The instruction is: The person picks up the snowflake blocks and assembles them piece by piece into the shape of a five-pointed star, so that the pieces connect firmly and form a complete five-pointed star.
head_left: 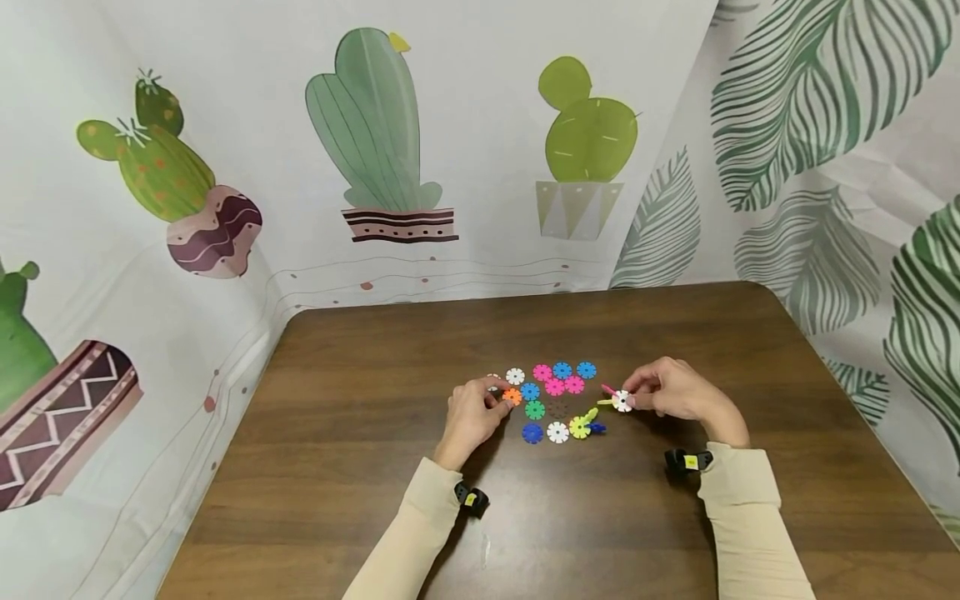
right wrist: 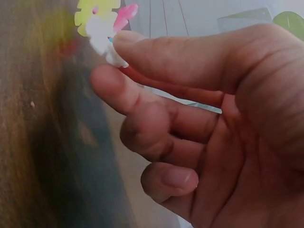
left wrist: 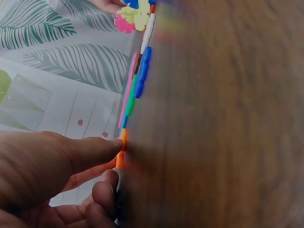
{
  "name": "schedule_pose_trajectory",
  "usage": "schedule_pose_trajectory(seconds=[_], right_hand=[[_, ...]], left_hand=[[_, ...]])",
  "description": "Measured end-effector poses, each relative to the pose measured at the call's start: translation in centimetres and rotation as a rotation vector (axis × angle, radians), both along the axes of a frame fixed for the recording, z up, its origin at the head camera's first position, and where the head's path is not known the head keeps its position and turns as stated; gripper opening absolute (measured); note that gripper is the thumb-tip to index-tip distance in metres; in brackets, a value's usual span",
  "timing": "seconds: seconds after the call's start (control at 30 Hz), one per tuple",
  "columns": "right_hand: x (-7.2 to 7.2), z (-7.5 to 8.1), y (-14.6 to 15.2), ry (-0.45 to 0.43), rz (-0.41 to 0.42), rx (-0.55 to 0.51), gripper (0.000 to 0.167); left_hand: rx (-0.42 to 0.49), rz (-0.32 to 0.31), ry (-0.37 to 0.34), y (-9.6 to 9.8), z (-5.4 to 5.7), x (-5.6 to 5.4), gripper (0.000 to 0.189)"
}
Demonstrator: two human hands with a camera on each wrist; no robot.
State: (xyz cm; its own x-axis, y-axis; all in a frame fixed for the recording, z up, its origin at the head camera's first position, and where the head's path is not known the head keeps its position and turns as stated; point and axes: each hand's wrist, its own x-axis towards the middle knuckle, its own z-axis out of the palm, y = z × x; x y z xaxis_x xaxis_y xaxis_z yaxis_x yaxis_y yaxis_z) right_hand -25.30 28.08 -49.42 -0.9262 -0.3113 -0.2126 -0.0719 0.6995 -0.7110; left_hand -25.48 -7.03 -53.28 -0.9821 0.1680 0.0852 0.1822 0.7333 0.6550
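With the thumb on one side and a finger on the other, my left hand (head_left: 472, 417) pinches an orange notched interlocking disc (head_left: 513, 397) at the table surface. In the left wrist view the orange disc (left wrist: 120, 154) shows edge-on beside the thumb. My right hand (head_left: 672, 390) grips a white notched disc (head_left: 622, 401) between thumb and fingertips. Joined to it are a pink disc (right wrist: 126, 16) and a yellow disc (right wrist: 98, 8), seen in the right wrist view. Between the hands, a yellow disc (head_left: 579, 427) has further yellow and dark blue pieces slotted in.
Flat on the wooden table (head_left: 375, 517) lie more discs: green (head_left: 535, 410), dark blue (head_left: 532, 432), white (head_left: 557, 432), brown (head_left: 558, 408), and several pink (head_left: 554, 387) and light blue (head_left: 587, 370) ones. A cactus-print cloth (head_left: 480, 167) hangs behind the table.
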Motion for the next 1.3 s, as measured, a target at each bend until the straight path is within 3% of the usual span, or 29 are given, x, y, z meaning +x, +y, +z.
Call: schedule_pose_trajectory(seconds=[0.17,0.33,0.47,0.63,0.8,0.9,1.03,1.13,1.3], right_hand=[[-0.1,0.0,-0.2,0.084,-0.040,0.034,0.017],[-0.6,-0.6,-2.0,0.309,-0.141,0.062,0.019],[-1.1,-2.0,-4.0,0.429,-0.147,0.073,0.025],[-1.2,-3.7,-5.3,0.435,-0.128,0.070,0.037],[-1.3,-4.6,-5.8,0.427,-0.167,0.072,0.039],[-1.5,-4.9,-6.0,0.421,-0.189,0.097,0.040],[-1.7,-4.9,-6.2,0.404,-0.219,0.108,0.035],[-1.9,-4.7,-6.1,0.380,-0.230,0.084,0.030],[-2.2,-4.3,-5.8,0.329,-0.262,0.006,0.022]], left_hand=[[0.002,-0.004,-0.017,-0.1,0.0,0.0,0.022],[-0.024,-0.012,-0.022,-0.1,0.0,0.0,0.026],[-0.042,-0.020,-0.016,0.0,0.0,0.0,0.028],[-0.045,-0.022,-0.015,0.0,0.0,0.1,0.025],[-0.030,-0.033,-0.012,-0.2,0.0,0.2,0.023],[-0.031,-0.055,0.029,-0.5,-1.3,-0.2,0.023],[-0.031,-0.076,0.050,-0.7,-1.9,-0.5,0.024],[-0.023,-0.073,0.012,-0.5,-0.7,-0.1,0.025],[-0.050,-0.062,-0.027,-0.1,0.1,0.1,0.028]])
